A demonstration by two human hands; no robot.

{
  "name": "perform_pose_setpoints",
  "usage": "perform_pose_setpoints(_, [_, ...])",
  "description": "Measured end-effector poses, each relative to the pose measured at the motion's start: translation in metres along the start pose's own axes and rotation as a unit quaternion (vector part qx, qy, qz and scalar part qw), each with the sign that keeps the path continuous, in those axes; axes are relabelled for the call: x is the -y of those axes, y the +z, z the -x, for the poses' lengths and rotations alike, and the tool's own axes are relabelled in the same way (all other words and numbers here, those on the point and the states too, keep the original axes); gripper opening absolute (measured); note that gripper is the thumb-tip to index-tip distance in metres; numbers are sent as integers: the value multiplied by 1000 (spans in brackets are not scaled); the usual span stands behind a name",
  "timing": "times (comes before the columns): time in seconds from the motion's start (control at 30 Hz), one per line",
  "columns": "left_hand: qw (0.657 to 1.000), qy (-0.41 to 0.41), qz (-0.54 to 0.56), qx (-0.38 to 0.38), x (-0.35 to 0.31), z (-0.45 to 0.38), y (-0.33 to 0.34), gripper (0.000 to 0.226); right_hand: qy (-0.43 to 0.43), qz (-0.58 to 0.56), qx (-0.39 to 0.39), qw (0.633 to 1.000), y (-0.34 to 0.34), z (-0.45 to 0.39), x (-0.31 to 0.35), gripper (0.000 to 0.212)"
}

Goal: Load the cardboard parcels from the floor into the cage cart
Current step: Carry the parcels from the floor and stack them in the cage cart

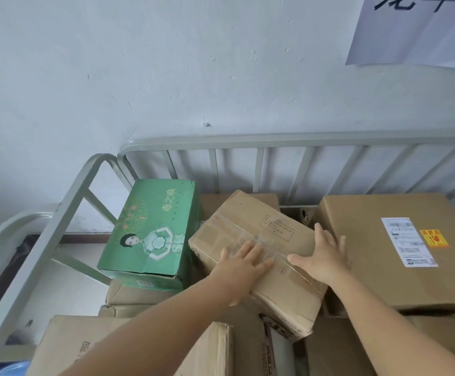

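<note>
Pale grey-green metal bars form the cage cart [259,142], which stands against a scuffed whitish wall [166,77] with a paper sign [416,31] taped at the upper right. A strip of light floor [66,283] shows past the cart's left rail.

Inside the cart the parcels are packed close. One green printed box [150,232] sits at the left on plain cartons. One large brown box [400,248], carrying a white shipping label and a yellow sticker, fills the right. Between them lies one taped brown parcel [259,253], tilted, resting on other cartons. Several more brown cartons lie in front and below; their exact number cannot be told.

The left hand [242,267] lies flat on the parcel's taped top, fingers straight and close together. The right hand [324,256] presses the parcel's right edge, fingers straight and spread, thumb out to the left.
</note>
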State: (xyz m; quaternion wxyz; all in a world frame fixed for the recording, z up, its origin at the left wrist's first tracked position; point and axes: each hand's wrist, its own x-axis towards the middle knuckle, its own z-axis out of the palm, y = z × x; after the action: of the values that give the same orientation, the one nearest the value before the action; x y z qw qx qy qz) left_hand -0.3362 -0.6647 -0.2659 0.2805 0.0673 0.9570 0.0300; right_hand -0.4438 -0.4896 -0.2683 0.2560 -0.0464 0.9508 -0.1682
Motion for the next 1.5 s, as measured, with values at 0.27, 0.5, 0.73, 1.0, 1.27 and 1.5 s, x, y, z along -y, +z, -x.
perform_pose_setpoints(0.27, [979,-139,60,-137,36,-35,-38,50,42,-60,3,997,-23,-23,-7,102])
perform_pose_setpoints(0.5, [981,-135,138,-32,35,-29,-20,96,57,-18,10,998,-6,-21,17,102])
perform_pose_setpoints(0.73, [992,-104,73,-2,42,-4,-10,131,21,-51,48,997,27,-1,50,96])
perform_pose_setpoints(1.0, [992,-115,49,-19,49,17,2,108,-46,-100,21,994,63,25,70,95])
perform_pose_setpoints(1.27, [979,-167,105,-50,36,50,-1,83,-107,-39,37,993,64,47,70,90])
perform_pose_setpoints(1.5, [951,-242,164,-102,5,149,7,77,-181,-32,39,982,71,107,86,79])
